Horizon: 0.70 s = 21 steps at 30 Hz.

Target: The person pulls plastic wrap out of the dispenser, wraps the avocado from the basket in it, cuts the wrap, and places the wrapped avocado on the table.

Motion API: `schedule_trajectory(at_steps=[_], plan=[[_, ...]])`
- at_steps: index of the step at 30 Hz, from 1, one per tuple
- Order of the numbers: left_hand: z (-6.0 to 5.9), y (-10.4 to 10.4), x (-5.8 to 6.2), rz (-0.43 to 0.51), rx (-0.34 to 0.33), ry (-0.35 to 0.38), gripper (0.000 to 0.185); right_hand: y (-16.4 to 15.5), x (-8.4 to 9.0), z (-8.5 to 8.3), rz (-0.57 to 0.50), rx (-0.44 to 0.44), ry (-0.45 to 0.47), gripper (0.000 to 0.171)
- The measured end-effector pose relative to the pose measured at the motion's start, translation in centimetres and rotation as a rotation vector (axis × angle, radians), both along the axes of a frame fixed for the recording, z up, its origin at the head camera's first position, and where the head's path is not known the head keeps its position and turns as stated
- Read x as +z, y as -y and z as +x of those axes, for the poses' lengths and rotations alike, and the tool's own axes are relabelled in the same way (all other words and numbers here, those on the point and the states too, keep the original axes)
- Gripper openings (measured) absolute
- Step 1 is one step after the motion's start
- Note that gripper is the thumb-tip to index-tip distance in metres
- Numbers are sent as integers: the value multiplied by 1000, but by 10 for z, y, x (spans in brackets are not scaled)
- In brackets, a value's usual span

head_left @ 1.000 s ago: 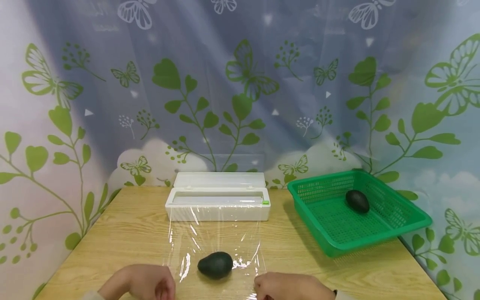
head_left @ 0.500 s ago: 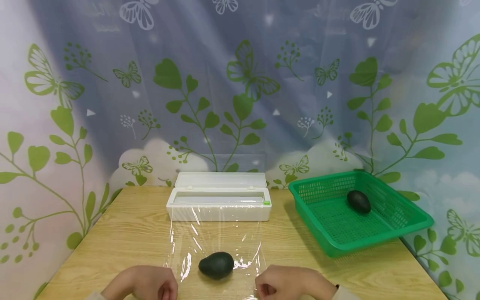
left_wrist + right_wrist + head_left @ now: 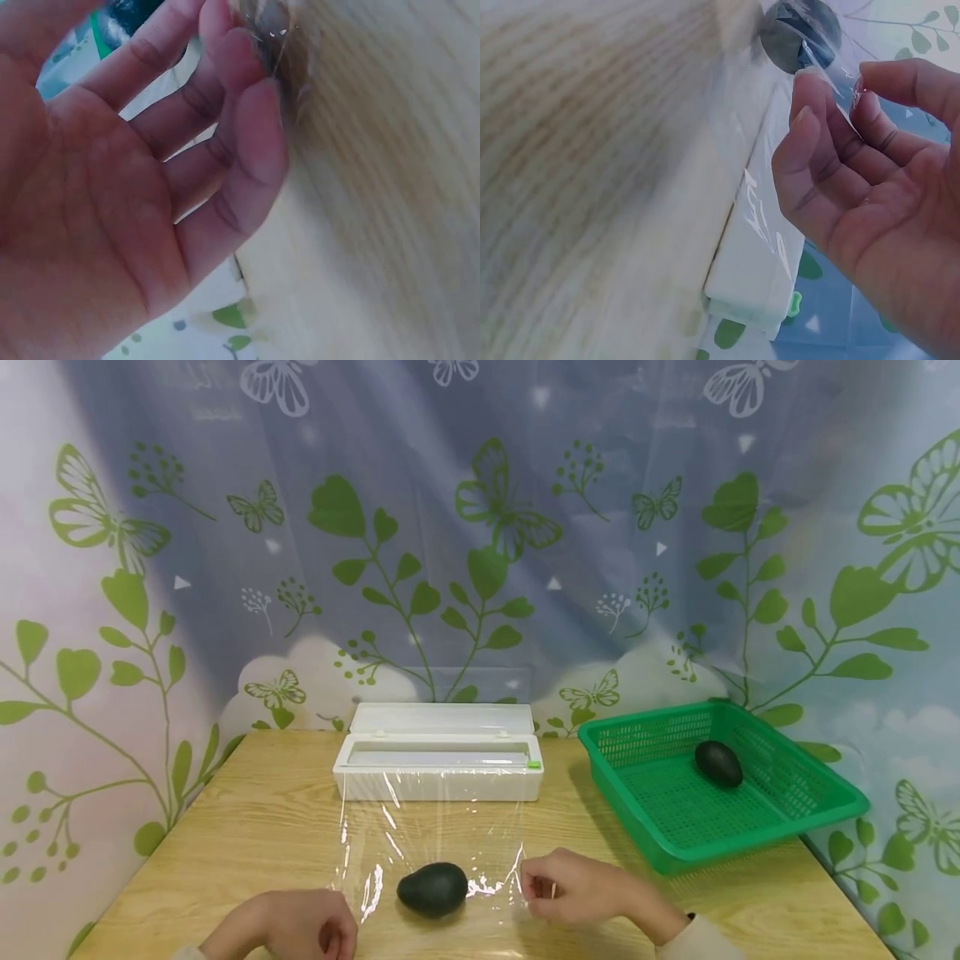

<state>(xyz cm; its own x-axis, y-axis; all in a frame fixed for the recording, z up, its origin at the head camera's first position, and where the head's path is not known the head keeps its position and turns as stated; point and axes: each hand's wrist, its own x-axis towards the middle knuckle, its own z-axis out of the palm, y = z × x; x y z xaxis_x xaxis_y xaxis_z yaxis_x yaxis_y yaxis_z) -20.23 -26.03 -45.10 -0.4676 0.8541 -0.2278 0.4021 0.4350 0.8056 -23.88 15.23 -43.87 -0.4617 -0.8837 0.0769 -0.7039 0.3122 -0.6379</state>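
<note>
A dark green avocado lies on its side on a sheet of cling film, which stretches toward me from a white dispenser box with its lid up. To the avocado's left, my left hand holds the film's near left edge with curled fingers; the pinch itself is mostly out of sight in the left wrist view. My right hand pinches the film's right edge between thumb and index finger, level with the avocado. In the right wrist view, film runs up to those fingertips, other fingers loosely curled.
A green perforated basket stands on the right of the wooden table, with a second avocado inside it. A small green slider sits on the dispenser's right end. Behind the table hangs a butterfly-and-leaf curtain.
My right hand has moved away from me along the film's right edge, to beside the avocado. My left hand has hardly moved, and the avocado lies where it was.
</note>
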Motion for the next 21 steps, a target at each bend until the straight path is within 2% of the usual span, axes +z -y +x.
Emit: schedule_trajectory(at_steps=[3, 4, 7, 9, 11, 14, 21], plan=[[-1, 2, 4, 7, -56, -152, 6, -1, 3, -1, -6, -22, 35, 12], [-2, 4, 6, 12, -59, -170, 7, -2, 4, -2, -7, -32, 44, 12], [-6, 8, 12, 38, -50, -166, 8, -3, 6, -3, -9, -65, 62, 11], [-10, 11, 17, 67, -27, -109, 9, -4, 8, -5, -13, -78, 60, 11], [-15, 14, 21, 98, 2, -23, 10, -5, 10, -8, -17, -89, 54, 11], [-22, 16, 29, 110, 49, 68, 14, -6, 11, -12, -23, -105, 38, 12], [-34, 19, 40, 88, 135, 112, 21, -5, 19, -17, -45, -137, 47, 11]])
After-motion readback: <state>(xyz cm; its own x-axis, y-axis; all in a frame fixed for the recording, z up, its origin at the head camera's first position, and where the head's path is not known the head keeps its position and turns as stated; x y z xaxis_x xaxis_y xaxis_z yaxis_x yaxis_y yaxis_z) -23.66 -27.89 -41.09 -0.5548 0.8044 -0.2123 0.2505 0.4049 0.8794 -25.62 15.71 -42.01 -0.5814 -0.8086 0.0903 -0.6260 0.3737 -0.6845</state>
